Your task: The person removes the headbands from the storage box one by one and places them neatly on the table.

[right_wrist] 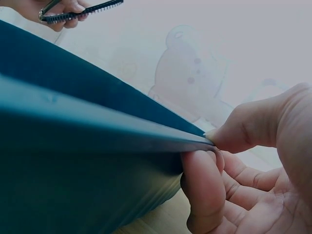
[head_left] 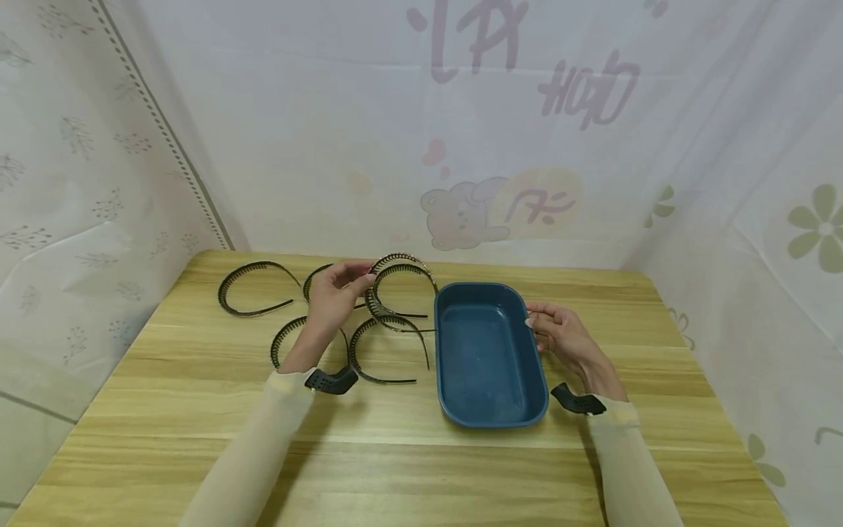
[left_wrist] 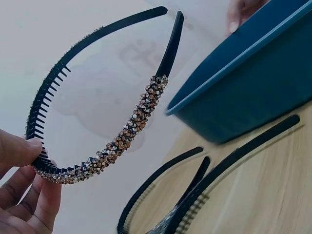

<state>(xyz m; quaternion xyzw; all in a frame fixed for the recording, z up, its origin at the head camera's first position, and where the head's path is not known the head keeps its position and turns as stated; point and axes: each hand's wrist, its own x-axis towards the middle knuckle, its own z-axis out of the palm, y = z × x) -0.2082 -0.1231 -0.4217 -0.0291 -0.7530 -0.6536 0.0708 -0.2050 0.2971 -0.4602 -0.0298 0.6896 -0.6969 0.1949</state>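
Note:
My left hand (head_left: 336, 294) pinches a headband (left_wrist: 113, 152) between thumb and fingers at its toothed band. This headband is black, with inner comb teeth and a crust of sparkling amber and silver beads. It is held up over the table, just left of a deep blue rectangular plastic tub (head_left: 489, 351). With thumb above and fingers below, my right hand (head_left: 563, 333) pinches the rim on the tub's right side. The tub's inside is bare. Beneath the held headband, another dark headband (head_left: 403, 269) overlaps it in the head view.
More dark toothed headbands lie on the wooden table (head_left: 395, 476): one headband (head_left: 227, 287) at the far left, another headband (head_left: 356, 359) nearer the front, and others partly hidden by my left hand and wrist. A printed white cloth (head_left: 316, 146) hangs behind the table.

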